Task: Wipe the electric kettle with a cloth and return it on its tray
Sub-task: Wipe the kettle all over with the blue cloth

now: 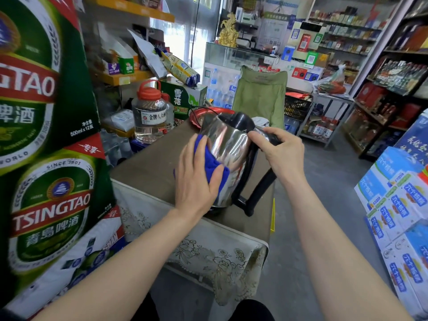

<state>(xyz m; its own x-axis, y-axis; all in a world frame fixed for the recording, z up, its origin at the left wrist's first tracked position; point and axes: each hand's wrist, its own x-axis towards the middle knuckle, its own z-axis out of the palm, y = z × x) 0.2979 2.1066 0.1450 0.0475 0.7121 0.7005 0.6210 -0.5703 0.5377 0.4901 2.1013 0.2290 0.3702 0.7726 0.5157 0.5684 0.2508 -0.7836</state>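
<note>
Under my left hand (196,179), fingers spread flat, the blue cloth (212,163) was pressed against the steel side of the electric kettle (229,156). My right hand (278,151) had its fingers clamped round the top of the black handle (257,191), tilting the kettle toward me, probably to expose its flank for wiping. The kettle was held over the table (148,172); beyond my fingertips lay its red tray (196,117), unoccupied. Left of my left hand, cartons (51,205) read "TSINGTAO", "SINCE 1903", "500ml x 12".
</note>
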